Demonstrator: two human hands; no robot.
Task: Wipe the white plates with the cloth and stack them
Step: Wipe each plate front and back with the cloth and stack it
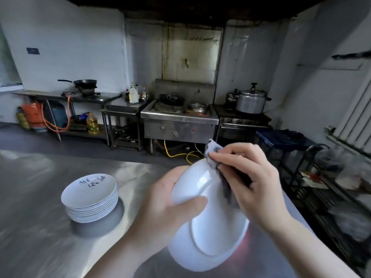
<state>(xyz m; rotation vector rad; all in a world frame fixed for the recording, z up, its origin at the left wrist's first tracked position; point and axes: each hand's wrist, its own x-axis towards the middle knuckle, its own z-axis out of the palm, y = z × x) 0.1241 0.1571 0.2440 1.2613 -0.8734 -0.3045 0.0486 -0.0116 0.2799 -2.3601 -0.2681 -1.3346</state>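
Left hand (160,199) grips my white plate (208,223) by its edge, tilted, underside toward me; right hand (247,183) pinches the crumpled grey cloth (212,155) against the rim. Mid-wipe, I'd say. Stack of plates (90,197) sits on the brushed-steel counter (40,237), well left; whether those are wiped, can't tell. Glazed, smooth, round, raised foot ring.

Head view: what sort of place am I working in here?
Probably a commercial kitchen: a steel wok range by the far wall, a large pressure cooker beside it, and a stack of plates on the steel worktop.
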